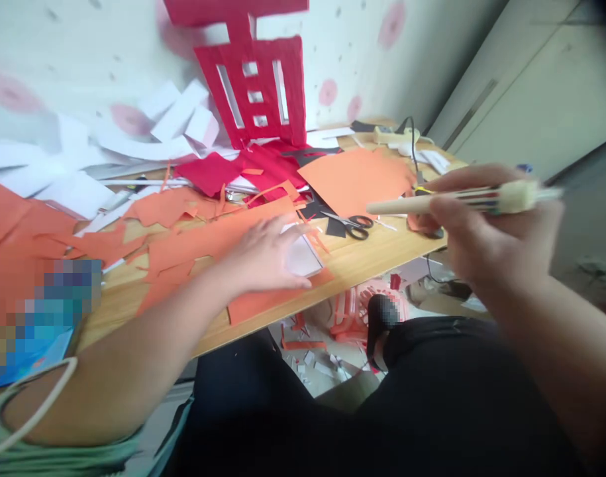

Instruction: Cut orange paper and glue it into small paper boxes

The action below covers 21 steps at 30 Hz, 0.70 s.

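My left hand (273, 255) spans a small white box-like piece (303, 256), thumb at its near side and fingers at its far side. That piece lies on an orange sheet (253, 305) at the table's front edge. Raised to the right, my right hand (496, 225) is closed around a slim cream pen-like stick (402, 206) with a striped middle. Its narrow end points left, over the table; blur hides its exact kind. Black-handled scissors (355, 225) lie between the two hands, apart from both.
A red cut-out panel (255, 86) leans on the wall. Orange scraps (163, 205), red pieces (210, 173) and white paper pieces (74, 192) cover much of the wooden table (382, 248). A larger orange sheet (355, 175) lies behind the scissors. Offcuts litter the floor.
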{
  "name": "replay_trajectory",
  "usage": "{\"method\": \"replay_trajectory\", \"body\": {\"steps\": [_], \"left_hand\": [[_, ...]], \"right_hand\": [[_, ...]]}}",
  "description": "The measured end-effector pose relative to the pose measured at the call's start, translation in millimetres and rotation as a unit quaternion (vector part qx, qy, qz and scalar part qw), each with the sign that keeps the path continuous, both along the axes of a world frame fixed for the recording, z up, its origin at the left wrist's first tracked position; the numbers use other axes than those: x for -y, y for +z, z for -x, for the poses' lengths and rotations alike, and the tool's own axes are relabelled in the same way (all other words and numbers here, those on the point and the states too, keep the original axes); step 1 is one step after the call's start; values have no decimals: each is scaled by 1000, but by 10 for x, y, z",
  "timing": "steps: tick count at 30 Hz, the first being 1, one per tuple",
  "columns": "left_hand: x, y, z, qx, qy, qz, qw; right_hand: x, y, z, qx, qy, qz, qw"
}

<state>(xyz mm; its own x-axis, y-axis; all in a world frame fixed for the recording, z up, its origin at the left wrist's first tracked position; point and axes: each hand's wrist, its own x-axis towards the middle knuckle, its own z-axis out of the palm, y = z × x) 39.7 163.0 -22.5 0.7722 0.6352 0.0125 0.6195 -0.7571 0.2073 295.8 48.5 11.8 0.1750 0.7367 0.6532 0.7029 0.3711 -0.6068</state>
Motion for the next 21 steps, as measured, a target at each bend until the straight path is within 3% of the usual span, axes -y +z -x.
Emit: {"method": "replay_trajectory", "body": {"steps": [4, 8, 10, 12, 15, 18, 21], "left_hand": [[-44, 139, 19, 41, 1, 53, 998], [-245, 420, 400, 159, 132, -76, 975], [-410, 468, 708, 160, 181, -152, 958], [-584, 414, 1008, 140, 254, -189, 938], [-798, 221, 1314, 108, 313, -207, 921], [-929, 44, 1427, 53, 368, -190, 909], [-1010, -56, 1449, 43, 379, -172, 908]], "right_hand": [[-226, -231, -217, 135, -27, 89, 987], [-497, -377, -300, 332, -38, 223, 916], [-606, -435, -337, 394, -30, 255, 882], [-698, -517, -386, 419, -12, 266, 868], [-816, -678, -494, 424, -5, 262, 867], [-907, -809, -632, 418, -34, 237, 876], [-955, -860, -728, 406, -53, 184, 894]]}}
